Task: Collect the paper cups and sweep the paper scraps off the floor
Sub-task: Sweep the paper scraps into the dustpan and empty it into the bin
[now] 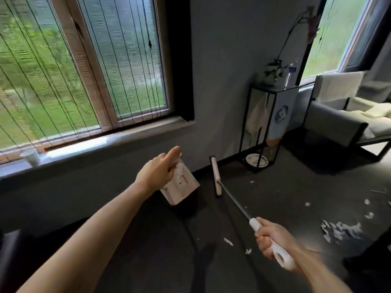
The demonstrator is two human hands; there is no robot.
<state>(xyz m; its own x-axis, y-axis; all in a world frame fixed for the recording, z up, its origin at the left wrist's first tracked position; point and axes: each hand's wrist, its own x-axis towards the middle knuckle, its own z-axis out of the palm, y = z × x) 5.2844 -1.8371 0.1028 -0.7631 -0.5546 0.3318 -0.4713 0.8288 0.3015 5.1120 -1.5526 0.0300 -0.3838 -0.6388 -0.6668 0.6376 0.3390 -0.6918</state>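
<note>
My right hand (273, 240): fingers wrapped tight round the long sweeper's white plastic handle (281, 256); its cream bar-shaped head (216, 176) lies ahead on the dark floor (275, 197)
My left hand (158, 172): fingers straight, holding nothing, before a white rectangular box (179, 191); contact unclear
White paper scraps (338, 229): floor, right of my right fist
White paper cup (31, 157): grey windowsill (105, 144), far left of my left hand

1 paper cup (31, 157) on windowsill (105, 142). 1 sweeper (216, 176) below-right of windowsill. Paper scraps (338, 229) further right: many, too blurred to count.
</note>
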